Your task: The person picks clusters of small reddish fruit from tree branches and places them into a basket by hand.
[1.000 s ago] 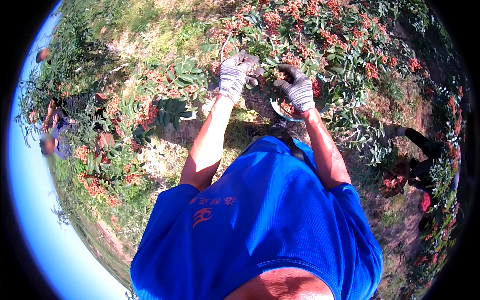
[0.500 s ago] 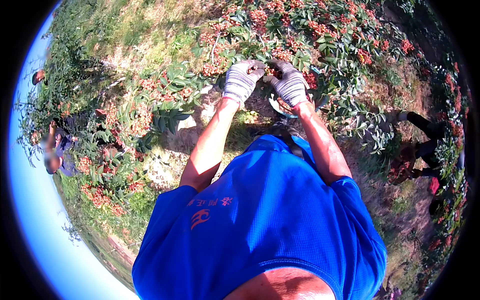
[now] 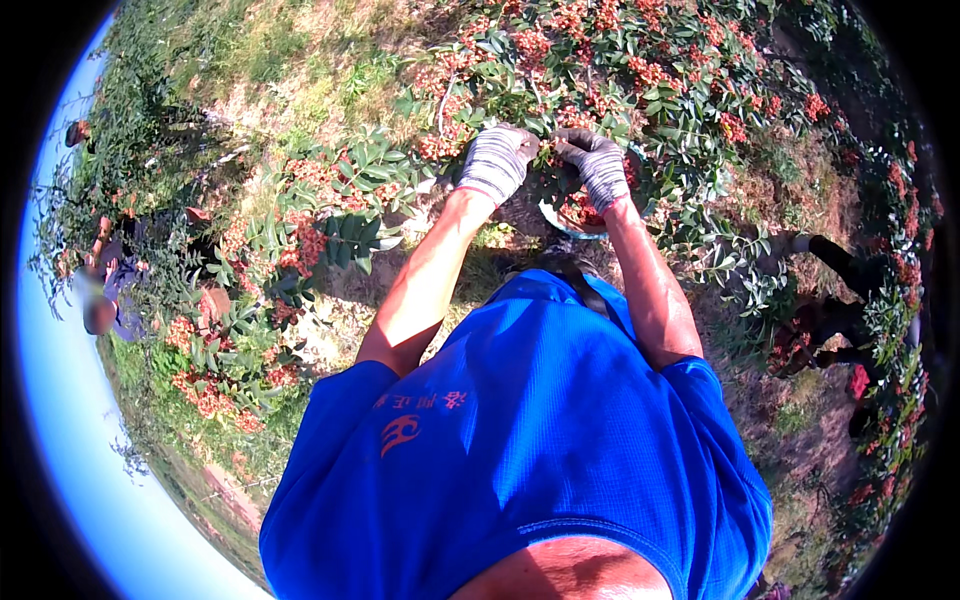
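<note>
Both my hands wear striped grey-and-white knit gloves with dark fingers, held close together at a leafy bush with red berry clusters. My left hand is closed, its fingertips pressed together beside a red cluster. A small gap away, my right hand has its fingers bent inward and closed toward the left. What either hand pinches is hidden by the gloves and leaves. Below the right hand hangs or stands a round container with a pale blue rim, holding red berries, partly covered by the hand and wrist.
Another berry bush spreads at the left, close to my left forearm. Beyond it a person is among the branches. At the right, another person's dark-clothed limbs show beside more berry bushes. Dry grass covers ground at the far side.
My hands have drawn slightly apart, the right one shifting a little to the right and down. Its fingers have bent in more. More berries in the container now show.
</note>
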The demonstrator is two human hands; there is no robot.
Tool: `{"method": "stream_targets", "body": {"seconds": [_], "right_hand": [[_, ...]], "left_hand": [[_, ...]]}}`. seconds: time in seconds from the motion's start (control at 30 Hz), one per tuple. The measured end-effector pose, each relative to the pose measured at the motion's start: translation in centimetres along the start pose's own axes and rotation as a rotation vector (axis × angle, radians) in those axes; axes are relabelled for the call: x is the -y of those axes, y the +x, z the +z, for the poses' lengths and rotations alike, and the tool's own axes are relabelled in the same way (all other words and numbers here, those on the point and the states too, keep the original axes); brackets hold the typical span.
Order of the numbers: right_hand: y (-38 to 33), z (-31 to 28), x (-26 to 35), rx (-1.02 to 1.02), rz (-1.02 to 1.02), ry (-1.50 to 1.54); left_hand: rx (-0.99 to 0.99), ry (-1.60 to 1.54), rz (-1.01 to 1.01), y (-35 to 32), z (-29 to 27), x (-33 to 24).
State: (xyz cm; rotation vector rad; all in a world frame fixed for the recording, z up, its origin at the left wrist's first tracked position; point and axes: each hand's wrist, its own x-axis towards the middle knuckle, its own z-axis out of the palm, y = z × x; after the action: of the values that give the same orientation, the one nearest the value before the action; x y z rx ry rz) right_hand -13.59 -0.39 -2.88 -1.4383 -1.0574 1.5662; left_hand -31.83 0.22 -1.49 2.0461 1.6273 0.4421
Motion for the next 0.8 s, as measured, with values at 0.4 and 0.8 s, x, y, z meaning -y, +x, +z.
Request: {"method": "stream_targets", "body": {"seconds": [0.4, 0.8], "right_hand": [[-0.3, -0.2, 0.8, 0.021, -0.152, -0.471], [-0.9, 1.3, 2.7, -0.012, -0.211, -0.759]], "left_hand": [[-0.056, -0.015, -0.004, -0.2, 0.0, -0.5], [-0.008, -0.041, -0.024, -0.1, 0.1, -0.2]]}}
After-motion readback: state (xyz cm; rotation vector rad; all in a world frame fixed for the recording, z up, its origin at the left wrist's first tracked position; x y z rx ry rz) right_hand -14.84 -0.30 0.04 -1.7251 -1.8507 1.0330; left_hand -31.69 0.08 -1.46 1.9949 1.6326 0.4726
